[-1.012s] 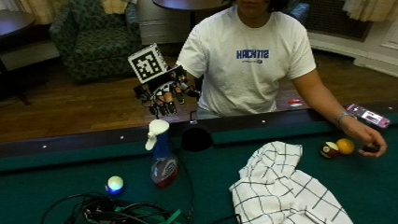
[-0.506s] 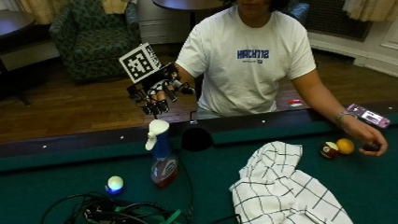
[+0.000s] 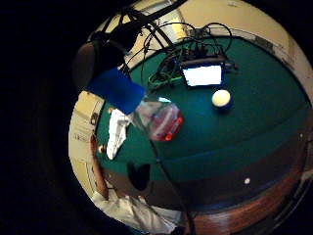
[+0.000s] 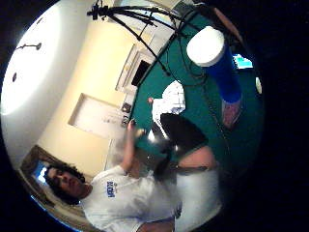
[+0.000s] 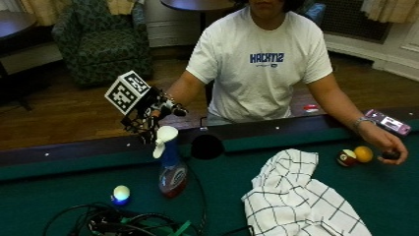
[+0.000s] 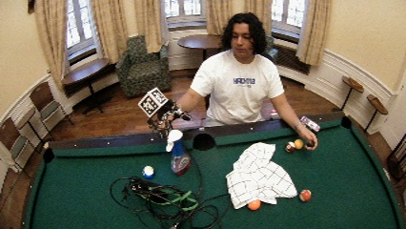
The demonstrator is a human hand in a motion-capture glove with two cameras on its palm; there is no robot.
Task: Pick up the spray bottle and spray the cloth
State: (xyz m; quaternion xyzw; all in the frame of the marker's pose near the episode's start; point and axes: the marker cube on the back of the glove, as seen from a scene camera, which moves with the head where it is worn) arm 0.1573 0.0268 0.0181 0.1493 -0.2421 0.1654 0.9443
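The spray bottle [image 5: 171,167] stands upright on the green pool table [image 5: 78,187] near the far rail; it has a white trigger head, a blue neck and red liquid in its base. My gloved right hand [image 5: 149,115] hovers just above and behind the trigger head, fingers hanging down, holding nothing. The white checked cloth [image 5: 298,196] lies crumpled on the felt to the bottle's right. In the palm views the bottle [image 3: 122,93] [image 4: 219,67] is close below the palm, and the cloth [image 4: 171,99] lies farther off. The wide view shows the hand [image 6: 166,117], bottle [image 6: 178,155] and cloth [image 6: 260,176].
A side pocket [image 5: 207,146] opens in the rail right beside the bottle. A white ball [image 5: 121,192] and a tangle of cables [image 5: 131,223] lie in front of it. The person's bare hand [image 5: 387,151] rests by two balls [image 5: 353,156] at the right.
My gloved hand has come down and to the left, from above the rail to just over the bottle's trigger head. Bottle and cloth have not moved.
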